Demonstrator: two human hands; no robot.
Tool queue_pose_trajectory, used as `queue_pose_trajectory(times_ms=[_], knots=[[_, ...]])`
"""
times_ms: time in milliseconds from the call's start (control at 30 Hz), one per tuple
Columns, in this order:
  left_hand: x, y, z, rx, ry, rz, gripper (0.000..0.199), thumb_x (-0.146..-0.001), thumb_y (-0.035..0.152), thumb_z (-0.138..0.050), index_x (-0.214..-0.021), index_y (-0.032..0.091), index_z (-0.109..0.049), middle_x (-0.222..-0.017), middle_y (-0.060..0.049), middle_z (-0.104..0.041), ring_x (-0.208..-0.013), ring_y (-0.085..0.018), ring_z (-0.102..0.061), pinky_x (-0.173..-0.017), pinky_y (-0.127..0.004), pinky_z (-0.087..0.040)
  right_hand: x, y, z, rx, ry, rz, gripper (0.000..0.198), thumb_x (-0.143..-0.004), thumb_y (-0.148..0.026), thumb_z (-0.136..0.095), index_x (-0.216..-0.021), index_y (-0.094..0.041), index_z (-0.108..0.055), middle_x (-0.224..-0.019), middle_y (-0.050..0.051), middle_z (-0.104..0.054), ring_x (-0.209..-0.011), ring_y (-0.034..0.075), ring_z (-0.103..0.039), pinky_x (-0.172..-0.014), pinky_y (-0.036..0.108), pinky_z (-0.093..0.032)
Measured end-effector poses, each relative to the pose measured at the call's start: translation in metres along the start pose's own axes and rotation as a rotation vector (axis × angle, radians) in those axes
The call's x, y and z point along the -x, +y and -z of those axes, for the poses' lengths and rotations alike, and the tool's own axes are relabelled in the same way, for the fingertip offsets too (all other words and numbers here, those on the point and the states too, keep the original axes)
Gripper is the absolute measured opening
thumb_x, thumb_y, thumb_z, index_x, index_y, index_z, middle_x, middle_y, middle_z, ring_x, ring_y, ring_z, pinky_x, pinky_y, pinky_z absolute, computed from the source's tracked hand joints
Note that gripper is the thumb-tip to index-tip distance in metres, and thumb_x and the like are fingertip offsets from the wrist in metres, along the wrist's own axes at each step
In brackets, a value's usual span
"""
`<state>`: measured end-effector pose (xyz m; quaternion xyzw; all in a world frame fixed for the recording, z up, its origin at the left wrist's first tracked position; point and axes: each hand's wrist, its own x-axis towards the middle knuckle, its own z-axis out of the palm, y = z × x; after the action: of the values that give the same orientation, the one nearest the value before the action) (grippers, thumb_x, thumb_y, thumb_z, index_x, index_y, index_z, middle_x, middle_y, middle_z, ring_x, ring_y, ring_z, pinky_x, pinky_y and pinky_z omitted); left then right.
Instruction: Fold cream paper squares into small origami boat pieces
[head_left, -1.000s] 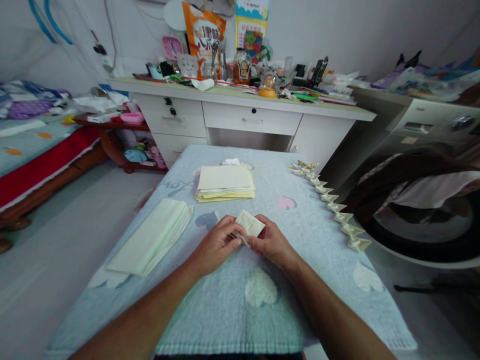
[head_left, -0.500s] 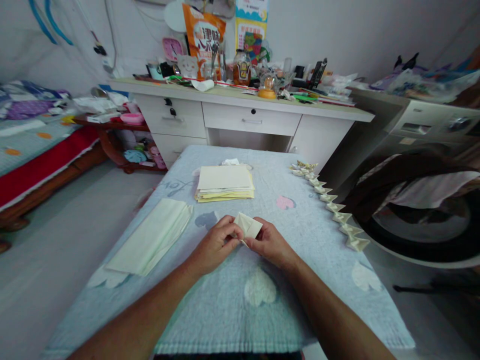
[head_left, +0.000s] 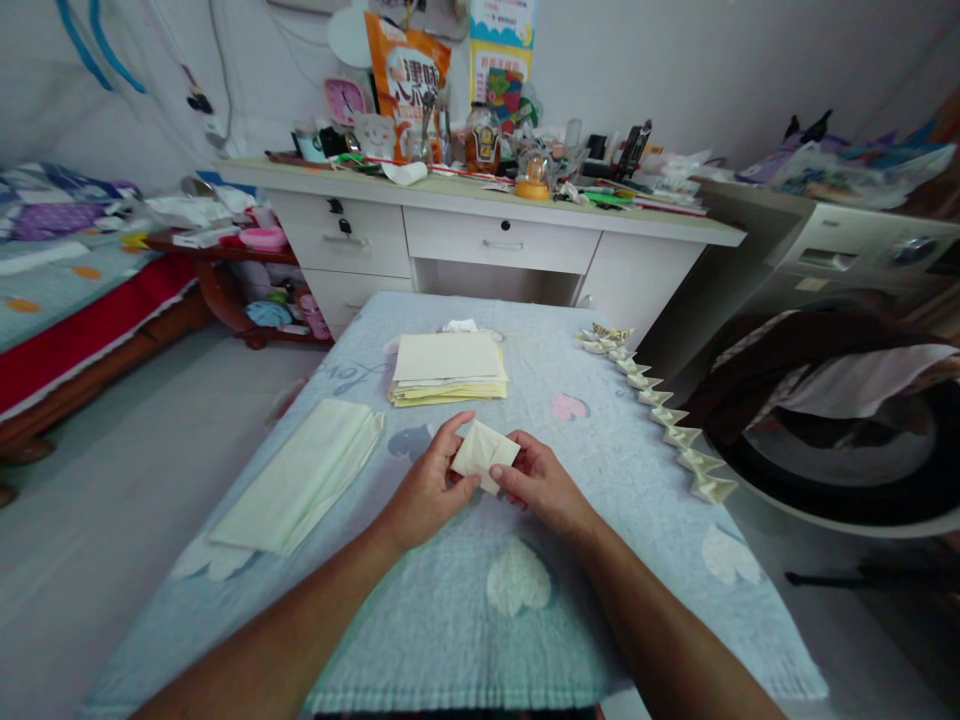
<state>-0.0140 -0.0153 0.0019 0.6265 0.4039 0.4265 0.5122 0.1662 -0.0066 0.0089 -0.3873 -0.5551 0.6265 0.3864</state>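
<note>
A room with a cloth-covered surface [head_left: 420, 620] in front of a white drawer unit [head_left: 502, 230], a front-loading washing machine [head_left: 855, 235] to the right.
Across the left of the surface lies a long bundle of pale green paper [head_left: 300, 480]; along the right edge runs a slanting row of pointed paper shapes [head_left: 667, 415]; near the far middle sits a stack of cream and yellow sheets [head_left: 448, 360]. Nearer, the left hand [head_left: 435, 480] holds one side between thumb and fingers, and the right hand [head_left: 544, 485] pinches the other, thumb on top, of a small folded cream paper [head_left: 484, 450], tilted between them, just nearer than the stack.
</note>
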Motion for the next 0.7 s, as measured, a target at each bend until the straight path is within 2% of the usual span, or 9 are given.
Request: queue_pose_trajectory(times_ms=[67, 167, 367, 433, 500, 567, 600, 700], knots=[[-0.0001, 0.0018, -0.0009, 0.049, 0.027, 0.006, 0.079, -0.079, 0.017, -0.061, -0.144, 0.027, -0.017, -0.099, -0.003, -0.061, -0.085, -0.015, -0.061, -0.075, -0.026, -0.047, -0.0009, 0.0016, -0.0029, -0.057, -0.005, 0.028, 0.041, -0.069, -0.041, -0.075, -0.087, -0.02, -0.046, -0.069, -0.005, -0.055, -0.05, 0.006, -0.045, -0.044, 0.017, -0.033], [-0.0005, 0.0026, -0.0019, 0.161, 0.049, 0.028, 0.082, -0.079, 0.02, -0.063, -0.145, 0.027, -0.014, -0.096, -0.003, -0.062, -0.083, -0.015, -0.061, -0.074, -0.025, -0.046, -0.0024, 0.0042, -0.0059, -0.106, 0.001, 0.054, 0.041, -0.069, -0.039, -0.076, -0.088, -0.02, -0.045, -0.071, -0.005, -0.055, -0.052, 0.006, -0.046, -0.046, 0.017, -0.034], [-0.0037, 0.0035, -0.0023, 0.312, 0.1, 0.114, 0.067, -0.081, 0.028, -0.061, -0.139, 0.021, -0.027, -0.076, 0.002, -0.061, -0.062, -0.01, -0.055, -0.058, -0.02, -0.042, -0.002, 0.0034, -0.0064, -0.116, -0.011, 0.052, 0.035, -0.074, -0.038, -0.072, -0.088, -0.02, -0.045, -0.067, -0.005, -0.057, -0.049, 0.006, -0.046, -0.045, 0.017, -0.035], [-0.0046, 0.0045, -0.002, 0.304, 0.11, 0.127, 0.064, -0.081, 0.029, -0.062, -0.136, 0.02, -0.03, -0.073, 0.003, -0.059, -0.057, -0.009, -0.052, -0.055, -0.019, -0.04, -0.0011, 0.0022, -0.0067, -0.118, 0.003, 0.05, 0.035, -0.076, -0.037, -0.069, -0.095, -0.021, -0.045, -0.068, -0.005, -0.058, -0.046, 0.006, -0.045, -0.043, 0.017, -0.035], [-0.0048, 0.0048, -0.0011, 0.277, 0.107, 0.135, 0.059, -0.082, 0.029, -0.06, -0.133, 0.021, -0.032, -0.073, 0.003, -0.058, -0.055, -0.009, -0.05, -0.053, -0.02, -0.04, -0.0004, 0.0015, -0.0067, -0.123, 0.036, 0.05, 0.046, -0.077, -0.034, -0.068, -0.113, -0.023, -0.042, -0.069, -0.006, -0.059, -0.045, 0.006, -0.045, -0.041, 0.016, -0.035], [-0.0037, 0.0045, 0.0007, 0.212, 0.094, 0.116, 0.05, -0.086, 0.03, -0.056, -0.131, 0.021, -0.036, -0.076, 0.002, -0.058, -0.058, -0.01, -0.051, -0.054, -0.021, -0.041, -0.0004, 0.0015, -0.0057, -0.126, 0.064, 0.052, 0.06, -0.077, -0.032, -0.067, -0.127, -0.026, -0.035, -0.066, -0.008, -0.057, -0.043, 0.006, -0.045, -0.04, 0.016, -0.034], [-0.0027, 0.0043, 0.002, 0.166, 0.084, 0.092, 0.045, -0.088, 0.031, -0.053, -0.129, 0.021, -0.038, -0.08, 0.0, -0.059, -0.063, -0.012, -0.054, -0.057, -0.022, -0.042, -0.0007, 0.0018, -0.0048, -0.124, 0.072, 0.051, 0.06, -0.077, -0.031, -0.067, -0.129, -0.026, -0.036, -0.064, -0.008, -0.056, -0.042, 0.006, -0.044, -0.039, 0.016, -0.034], [0.0015, 0.0047, 0.0062, -0.035, 0.075, -0.053, 0.036, -0.089, 0.027, -0.048, -0.125, 0.022, -0.047, -0.109, -0.007, -0.057, -0.097, -0.019, -0.056, -0.076, -0.029, -0.048, -0.0025, 0.0036, -0.0013, -0.126, 0.086, 0.033, 0.039, -0.078, -0.032, -0.065, -0.114, -0.021, -0.053, -0.055, -0.008, -0.052, -0.038, 0.006, -0.041, -0.035, 0.016, -0.03]])
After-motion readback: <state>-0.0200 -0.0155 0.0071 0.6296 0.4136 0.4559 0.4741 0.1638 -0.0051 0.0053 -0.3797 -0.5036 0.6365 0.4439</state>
